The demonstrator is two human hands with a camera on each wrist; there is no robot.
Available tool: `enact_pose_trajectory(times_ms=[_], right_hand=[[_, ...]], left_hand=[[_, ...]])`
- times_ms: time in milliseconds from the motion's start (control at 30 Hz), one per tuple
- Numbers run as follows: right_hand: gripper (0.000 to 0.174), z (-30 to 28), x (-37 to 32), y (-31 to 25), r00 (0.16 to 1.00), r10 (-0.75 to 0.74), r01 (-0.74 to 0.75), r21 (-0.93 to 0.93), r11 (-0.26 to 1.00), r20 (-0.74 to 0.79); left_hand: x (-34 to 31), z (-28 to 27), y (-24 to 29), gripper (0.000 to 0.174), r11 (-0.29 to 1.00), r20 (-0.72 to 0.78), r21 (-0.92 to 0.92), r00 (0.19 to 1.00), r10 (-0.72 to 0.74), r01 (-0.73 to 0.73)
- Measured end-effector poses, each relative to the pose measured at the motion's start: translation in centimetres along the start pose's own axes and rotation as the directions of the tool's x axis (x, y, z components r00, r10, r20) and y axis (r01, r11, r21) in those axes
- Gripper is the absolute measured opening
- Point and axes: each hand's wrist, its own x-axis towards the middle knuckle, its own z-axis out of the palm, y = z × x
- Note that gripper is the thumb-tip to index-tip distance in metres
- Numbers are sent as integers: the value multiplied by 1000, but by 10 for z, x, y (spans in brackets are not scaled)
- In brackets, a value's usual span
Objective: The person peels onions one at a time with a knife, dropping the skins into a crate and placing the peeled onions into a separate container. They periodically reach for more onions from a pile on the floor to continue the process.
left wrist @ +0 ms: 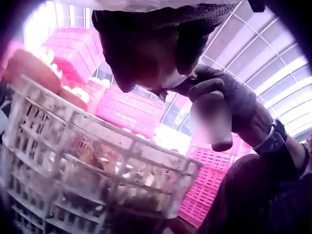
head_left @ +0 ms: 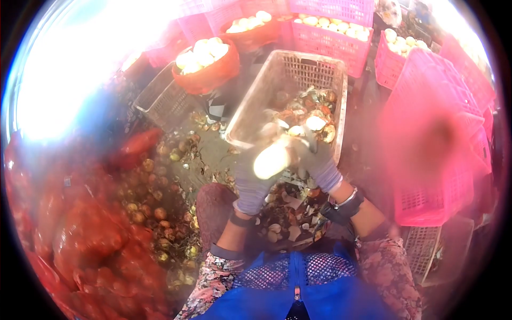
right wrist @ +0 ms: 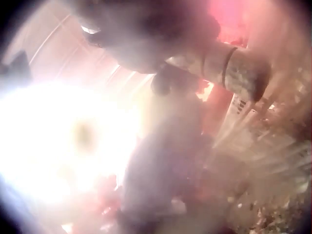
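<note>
My gloved left hand [head_left: 252, 178] grips a pale onion [head_left: 272, 161] over the near end of a dirty white crate [head_left: 250, 101]. In the left wrist view the onion [left wrist: 158, 56] shows between dark glove fingers. Close beside it, my gloved right hand [head_left: 318, 162] holds a small knife by its thick handle [right wrist: 236, 70], which has dark bands. The blade is mostly hidden by the fingers and blur, its end near the onion. Onions and loose skins [head_left: 314, 114] lie inside the crate.
Red mesh sacks [head_left: 90, 234] and loose onions [head_left: 154, 213] cover the left floor. Onion skins [head_left: 290, 213] lie between the knees. Full orange baskets [head_left: 208, 74] and a pink crate [head_left: 330, 45] stand behind; stacked pink crates [head_left: 432, 197] are at right.
</note>
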Motion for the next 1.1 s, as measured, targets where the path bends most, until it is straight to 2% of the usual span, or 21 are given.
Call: enact_pose_trajectory(times_ms=[33, 100, 133, 167, 200, 267, 300, 333, 400, 467, 533, 600, 667, 733, 800, 833, 867, 967, 1033, 1067, 1100], right_hand=[[33, 1, 7, 14, 954, -263, 244, -137, 960, -145], [34, -6, 7, 24, 950, -178, 216, 127, 968, -255], [36, -14, 3, 23, 981, 157, -78, 515, 854, -111], [38, -20, -1, 18, 903, 402, -364, 767, 528, 152], [41, -24, -2, 5, 916, 378, -356, 702, 617, 132], [48, -30, -1, -17, 943, 318, -320, 545, 775, 101], [53, -21, -3, -12, 987, 158, -137, 417, 899, -15], [58, -12, -5, -7, 991, -9, 42, 248, 968, -131], [61, 7, -9, 0, 963, -212, 225, 65, 972, -167], [70, 32, -9, 14, 856, -463, 443, -135, 886, -230], [72, 47, -15, 3, 917, -381, 366, -136, 921, -116], [70, 57, -12, 12, 948, -309, 306, -58, 950, -69], [69, 58, -9, 16, 903, -407, 409, -16, 913, -139], [61, 51, -11, 9, 968, -239, 245, 87, 965, -81], [52, 47, -9, 10, 997, 18, -38, 264, 964, 78], [47, 45, -2, 17, 961, 170, -241, 360, 901, 219], [43, 43, 3, 21, 882, 292, -439, 419, 795, 370], [34, 7, -8, -14, 854, 225, -487, 569, 662, 469], [41, 10, -9, -11, 872, 197, -431, 513, 742, 448], [45, 13, -10, -8, 880, 182, -401, 483, 779, 438], [48, 20, -14, -6, 960, 88, -199, 424, 883, 267]], left_hand=[[-1, 0, 2, 65, 997, -10, -76, 1000, -30, 29], [-3, 1, 11, 66, 971, -27, -225, 996, -90, 82], [-2, 0, 15, 67, 934, -22, -329, 988, -156, 140], [-2, -1, 19, 67, 882, -11, -429, 976, -219, 193], [-1, -2, 20, 67, 817, 5, -523, 960, -280, 241], [0, -2, 14, 65, 872, -51, -437, 962, -268, 220], [2, -2, 16, 65, 879, -64, -421, 960, -274, 222], [3, -2, 17, 65, 886, -77, -404, 957, -278, 225], [2, 3, 9, 56, 899, -144, -379, 946, -291, 218], [0, 4, 5, 54, 912, -134, -337, 947, -292, 233], [-5, 2, 4, 58, 924, -43, -273, 956, -289, 267], [-10, 6, 1, 57, 932, -100, -254, 951, -291, 259], [-10, 11, 2, 57, 953, -145, -206, 956, -254, 222], [-9, 11, 5, 56, 980, -169, -118, 969, -179, 160], [-12, 10, 3, 57, 987, -148, -88, 979, -143, 131], [-12, 10, 3, 58, 991, -137, -74, 983, -125, 116], [-11, 10, 6, 59, 977, -125, -162, 979, -160, 139], [-7, 7, 14, 64, 912, -75, -362, 969, -235, 193], [-4, 5, 12, 67, 882, -41, -421, 967, -251, 211], [-4, 5, 4, 67, 917, -56, -356, 975, -214, 181], [-5, 6, -9, 67, 945, -68, -289, 982, -176, 150]])
